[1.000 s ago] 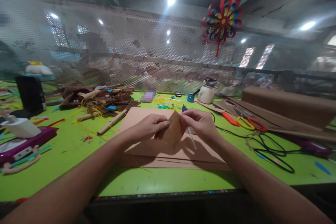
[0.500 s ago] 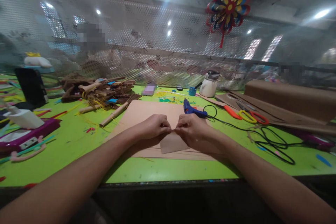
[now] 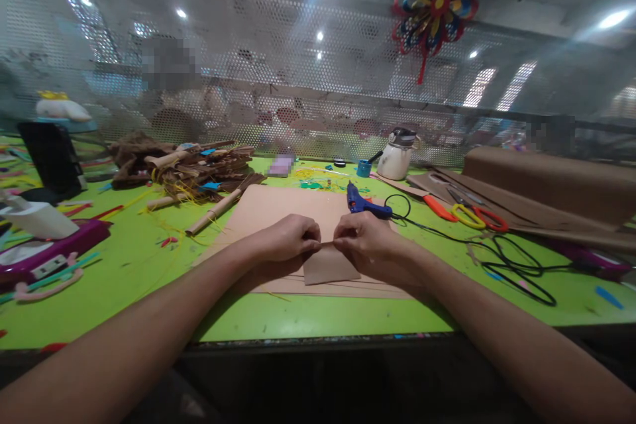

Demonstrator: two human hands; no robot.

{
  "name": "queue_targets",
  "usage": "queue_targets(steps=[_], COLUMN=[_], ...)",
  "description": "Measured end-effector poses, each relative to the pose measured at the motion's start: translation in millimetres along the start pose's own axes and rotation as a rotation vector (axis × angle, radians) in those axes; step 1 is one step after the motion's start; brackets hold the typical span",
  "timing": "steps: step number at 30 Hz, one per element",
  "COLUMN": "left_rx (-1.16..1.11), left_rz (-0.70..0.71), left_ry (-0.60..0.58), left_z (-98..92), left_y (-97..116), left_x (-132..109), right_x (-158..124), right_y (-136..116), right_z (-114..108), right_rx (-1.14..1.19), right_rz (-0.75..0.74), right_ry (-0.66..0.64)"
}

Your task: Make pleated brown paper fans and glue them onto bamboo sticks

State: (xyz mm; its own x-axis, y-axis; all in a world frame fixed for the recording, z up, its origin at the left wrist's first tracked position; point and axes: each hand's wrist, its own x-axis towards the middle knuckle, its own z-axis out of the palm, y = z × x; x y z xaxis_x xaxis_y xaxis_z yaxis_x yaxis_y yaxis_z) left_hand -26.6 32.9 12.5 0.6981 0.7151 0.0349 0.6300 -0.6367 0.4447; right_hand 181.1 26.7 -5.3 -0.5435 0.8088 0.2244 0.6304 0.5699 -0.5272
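A small piece of brown paper (image 3: pixel 330 266) is held by its far edge between my two hands, above larger brown sheets (image 3: pixel 283 202) on the green table. My left hand (image 3: pixel 295 238) is closed, its thumb and fingers pinching the paper's far left edge. Opposite it, my right hand (image 3: pixel 365 236) pinches the same edge a short way to the right. The fingertips are apart, with a strip of the edge showing between them. Just beyond my right hand lies a blue glue gun (image 3: pixel 368 204) on the sheets, its nozzle pointing away.
Scissors with yellow and red handles (image 3: pixel 479 217), an orange-handled cutter (image 3: pixel 440 209) and a looped black cable (image 3: pixel 521 271) lie to the right. Brown scraps (image 3: pixel 199 175) pile up at the back left. A purple power strip (image 3: pixel 54 252) sits left; a white jug (image 3: pixel 395 158) stands behind.
Both hands keep their pinch on the paper, with the fingertips slightly farther apart. The view has shifted a little; nothing else has visibly moved.
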Motion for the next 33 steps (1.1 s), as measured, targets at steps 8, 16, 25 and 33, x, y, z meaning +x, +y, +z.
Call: queue_targets(steps=[8,16,25,33], left_rx=[0.062,0.107,0.093,0.122], left_rz=[0.016,0.044,0.013,0.004], left_ry=[0.05,0.079,0.041,0.014], left_z=[5.9,5.9,2.0,-4.7], left_y=[-3.0,-1.5,1.9,9.0], left_x=[2.7,3.1,0.7,-6.8], right_x=[4.8,3.3,0.1,-6.3], right_y=[1.3,-11.9,-16.4,-20.9], right_z=[5.0,1.6,4.1,5.7], right_rx=[-0.041,-0.009,-0.078,-0.192], right_rz=[-0.087,-0.053,-0.122,-0.178], right_ry=[-0.028,-0.073,-0.037,-0.025])
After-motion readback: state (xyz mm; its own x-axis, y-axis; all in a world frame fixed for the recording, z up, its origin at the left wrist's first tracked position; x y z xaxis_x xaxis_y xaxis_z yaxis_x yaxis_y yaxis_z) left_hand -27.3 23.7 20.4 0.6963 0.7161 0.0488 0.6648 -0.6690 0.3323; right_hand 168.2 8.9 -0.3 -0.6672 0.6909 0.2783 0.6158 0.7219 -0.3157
